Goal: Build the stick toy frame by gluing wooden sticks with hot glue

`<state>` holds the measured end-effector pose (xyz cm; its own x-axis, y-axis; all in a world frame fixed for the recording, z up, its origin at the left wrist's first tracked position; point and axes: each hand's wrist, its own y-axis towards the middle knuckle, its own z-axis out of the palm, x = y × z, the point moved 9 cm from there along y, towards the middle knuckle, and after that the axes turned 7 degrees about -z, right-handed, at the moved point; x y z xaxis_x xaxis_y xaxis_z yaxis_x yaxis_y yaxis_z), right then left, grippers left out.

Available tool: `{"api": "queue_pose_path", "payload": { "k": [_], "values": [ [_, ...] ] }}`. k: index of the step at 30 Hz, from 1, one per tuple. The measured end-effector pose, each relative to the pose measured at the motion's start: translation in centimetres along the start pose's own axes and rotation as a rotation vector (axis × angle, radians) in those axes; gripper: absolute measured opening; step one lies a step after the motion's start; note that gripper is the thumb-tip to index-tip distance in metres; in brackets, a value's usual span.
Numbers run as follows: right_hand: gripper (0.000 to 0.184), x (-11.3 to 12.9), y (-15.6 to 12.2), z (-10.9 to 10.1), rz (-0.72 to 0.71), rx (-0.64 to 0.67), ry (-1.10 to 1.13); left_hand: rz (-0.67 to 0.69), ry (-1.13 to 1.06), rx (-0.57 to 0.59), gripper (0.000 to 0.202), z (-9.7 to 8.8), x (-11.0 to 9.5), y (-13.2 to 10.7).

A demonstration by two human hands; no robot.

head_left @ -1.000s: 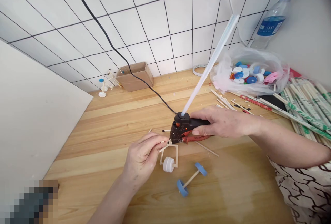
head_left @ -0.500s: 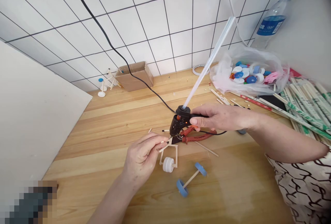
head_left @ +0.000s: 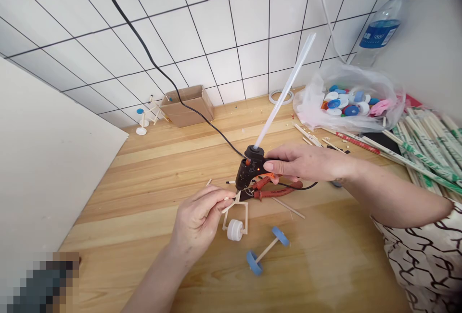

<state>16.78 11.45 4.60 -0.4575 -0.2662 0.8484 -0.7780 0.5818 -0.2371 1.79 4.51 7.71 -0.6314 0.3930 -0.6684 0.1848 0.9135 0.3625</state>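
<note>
My right hand [head_left: 299, 163] is wrapped round the handle of a black hot glue gun [head_left: 249, 171], its nozzle pointing down and a long clear glue stick [head_left: 285, 91] rising from its back. In a pinch, my left hand [head_left: 200, 216] grips a small frame of wooden sticks [head_left: 246, 216], just under the nozzle. Whether the nozzle touches the wood I cannot tell. White bottle caps [head_left: 235, 230] are mounted at the frame's lower end. Behind the gun lie red-handled pliers [head_left: 277, 191]. Nearer to me, two blue caps joined by a stick form an axle [head_left: 267, 250].
A cardboard box [head_left: 191, 107] and a small stick model [head_left: 141, 123] stand by the tiled wall. At the right are a bag of bottle caps [head_left: 348, 103], a water bottle [head_left: 382, 31] and bundled chopsticks [head_left: 429, 144]. The gun's black cord [head_left: 159, 67] crosses the back.
The glue gun has tilted slightly, and the top of its glue stick has swung left and down. My left hand and the stick frame stay almost still.
</note>
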Motion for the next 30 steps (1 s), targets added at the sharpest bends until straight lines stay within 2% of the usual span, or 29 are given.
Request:
{"api": "queue_pose_path", "payload": {
  "k": [15,22,30],
  "values": [
    [0.037,0.67,0.28,-0.59,0.057,-0.08,-0.141,0.006,0.014,0.004,0.016,0.04,-0.07,0.04],
    [0.04,0.07,-0.02,-0.24,0.072,-0.028,-0.013,-0.003,0.022,-0.012,0.016,-0.06,0.01,-0.1],
    [0.042,0.09,0.03,-0.15,0.043,-0.019,-0.011,-0.012,0.02,-0.007,0.017,-0.05,0.01,-0.11]
  ]
}}
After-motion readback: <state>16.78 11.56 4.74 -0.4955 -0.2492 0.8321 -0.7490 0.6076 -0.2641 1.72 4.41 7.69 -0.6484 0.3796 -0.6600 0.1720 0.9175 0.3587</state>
